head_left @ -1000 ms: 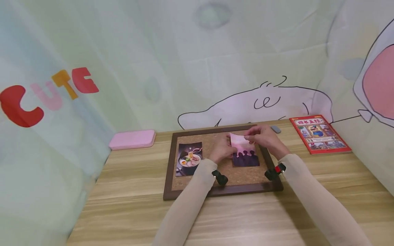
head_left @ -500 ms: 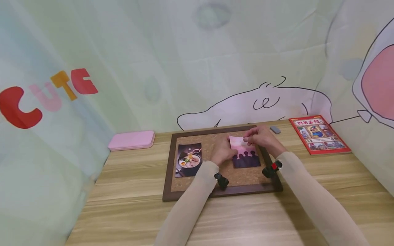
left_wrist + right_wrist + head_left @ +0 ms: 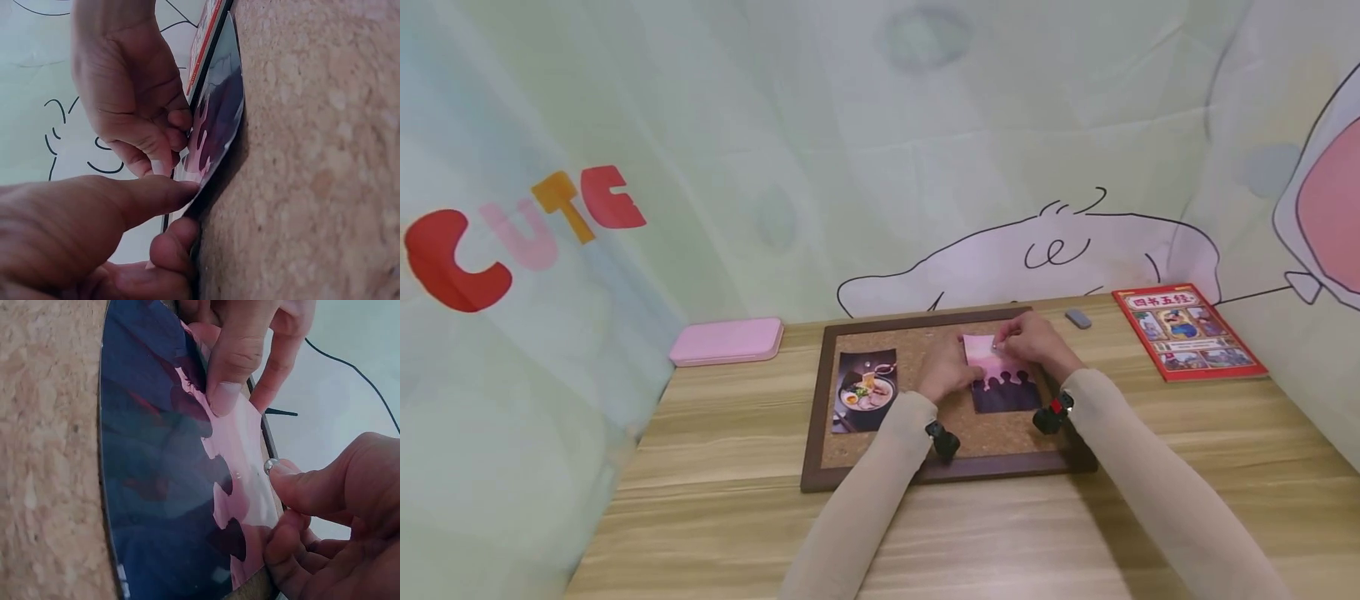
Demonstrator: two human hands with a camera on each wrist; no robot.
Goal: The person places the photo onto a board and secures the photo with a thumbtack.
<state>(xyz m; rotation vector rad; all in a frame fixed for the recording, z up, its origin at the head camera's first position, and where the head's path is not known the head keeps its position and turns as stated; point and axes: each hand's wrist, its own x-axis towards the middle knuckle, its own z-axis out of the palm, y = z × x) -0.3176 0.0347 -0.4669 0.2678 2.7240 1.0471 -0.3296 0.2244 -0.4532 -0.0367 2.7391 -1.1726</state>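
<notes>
A pink and dark purple photo with silhouettes lies on the right half of a framed cork board. My left hand pinches its left edge; the left wrist view shows the thumb on top and that edge lifted slightly off the cork. At the photo's upper part, my right hand pinches a small shiny push pin between thumb and finger. Whether the pin's tip touches the photo cannot be told. A ramen photo lies on the board's left half, with a small shiny dot near its top.
Left of the board sits a pink case at the table's back edge. A small grey object lies behind the board's right corner. Farther right is a red book. A printed curtain hangs right behind the wooden table.
My right hand has come slightly lower and left over the photo, and the pin now shows at its fingertips. The photo's upper edge has dropped a little. My left hand stays at the photo's edge.
</notes>
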